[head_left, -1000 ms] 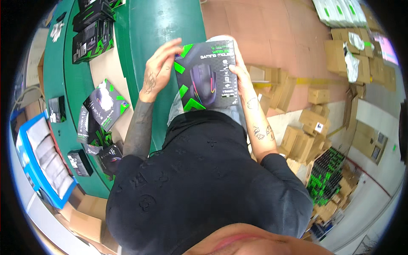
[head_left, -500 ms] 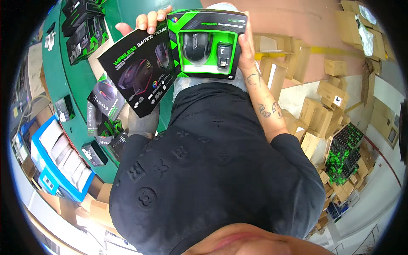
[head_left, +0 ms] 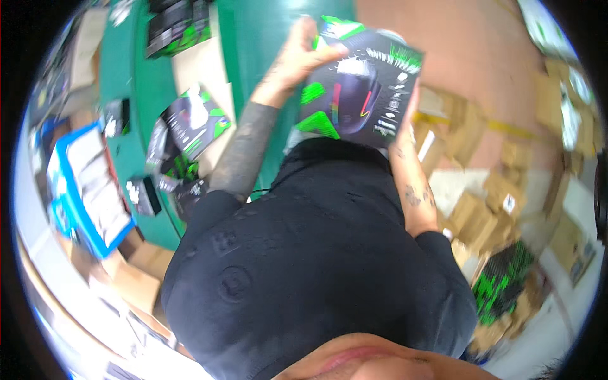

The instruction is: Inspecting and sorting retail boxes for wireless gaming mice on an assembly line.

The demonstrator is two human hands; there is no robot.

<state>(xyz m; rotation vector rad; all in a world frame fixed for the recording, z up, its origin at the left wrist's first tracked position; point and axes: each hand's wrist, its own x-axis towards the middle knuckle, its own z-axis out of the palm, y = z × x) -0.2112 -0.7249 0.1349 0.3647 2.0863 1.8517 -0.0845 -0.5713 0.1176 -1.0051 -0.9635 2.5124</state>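
A black and green mouse box (head_left: 362, 95) with a picture of a computer mouse on its face is held up in front of the person's chest, above the edge of the green table (head_left: 253, 57). It sits tilted, its upper edge leaning to the right. The left hand (head_left: 303, 54) grips the box at its upper left corner, fingers (head_left: 316, 49) curled over the top edge and clenched on the cardboard, with the forearm rising from the lower left, tattooed and nearly straight. The right hand (head_left: 410, 107) clasps the box along its right side; most of it is hidden behind the box, so only the heel of the palm and wrist show, the forearm bent up from the elbow.

On the table to the left lie more black and green boxes (head_left: 190, 123), some overlapping, and another stack (head_left: 174, 25) near the far edge. A blue tray (head_left: 85, 180) of white sheets stands at the left. Brown cartons (head_left: 487, 196) are heaped on the floor to the right.
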